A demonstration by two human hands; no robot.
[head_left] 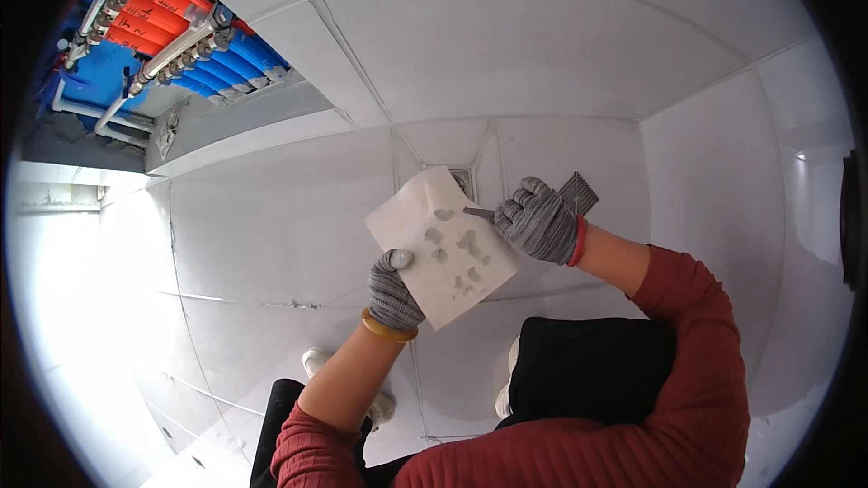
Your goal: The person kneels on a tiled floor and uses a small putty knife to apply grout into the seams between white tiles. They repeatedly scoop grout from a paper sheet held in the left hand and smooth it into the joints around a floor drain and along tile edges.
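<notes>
My left hand (394, 291), in a grey knit glove, grips the lower left edge of a pale square tile (416, 226), thumb on top. The tile is tilted above the floor, and several grey patches of what looks like adhesive dot its upper face. Over the tile's right side, my right hand (541, 221), gloved alike, is closed around a dark narrow tool (479, 212) whose tip points at the patches. A grey ribbed piece (579, 194) shows beyond that hand; whether it belongs to the same tool I cannot tell.
A square floor drain (463, 183) lies partly behind the tile, with sloped floor cuts around it. Red pipes (154, 14) and blue pipes (226, 63) with metal manifolds fill a wall recess at upper left. My shoes (383, 408) stand close below. Strong light glares at left.
</notes>
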